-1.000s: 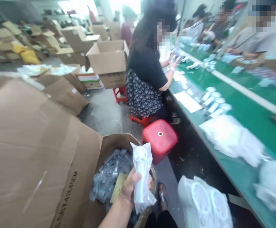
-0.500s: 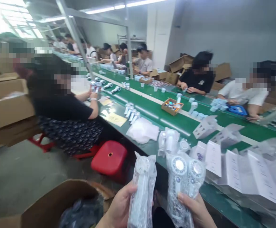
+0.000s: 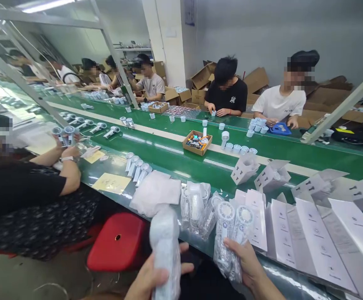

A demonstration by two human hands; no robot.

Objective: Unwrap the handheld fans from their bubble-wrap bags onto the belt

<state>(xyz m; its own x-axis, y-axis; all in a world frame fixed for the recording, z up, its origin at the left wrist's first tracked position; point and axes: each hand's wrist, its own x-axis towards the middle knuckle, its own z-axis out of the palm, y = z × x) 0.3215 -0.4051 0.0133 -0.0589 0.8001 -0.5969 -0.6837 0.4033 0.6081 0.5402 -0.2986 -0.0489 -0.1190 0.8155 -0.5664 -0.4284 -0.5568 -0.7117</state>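
The left grip (image 3: 148, 276) has turned its wrapped fan (image 3: 165, 248) so the round front is hidden, and has spread out some fingers (image 3: 186, 267). The right grip (image 3: 247, 263), out of sight at first, now holds two wrapped fans (image 3: 227, 239). The brown box near the left grip has left view.

Gap btwn hands (image 3: 152, 275) (image 3: 245, 260); boxes (image 3: 283, 241) R.

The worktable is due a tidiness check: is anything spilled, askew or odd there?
Small white scraps lie loose on the green belt just beyond the pile of wrapped fans, looking like stray litter. I see no spill or clear damage.
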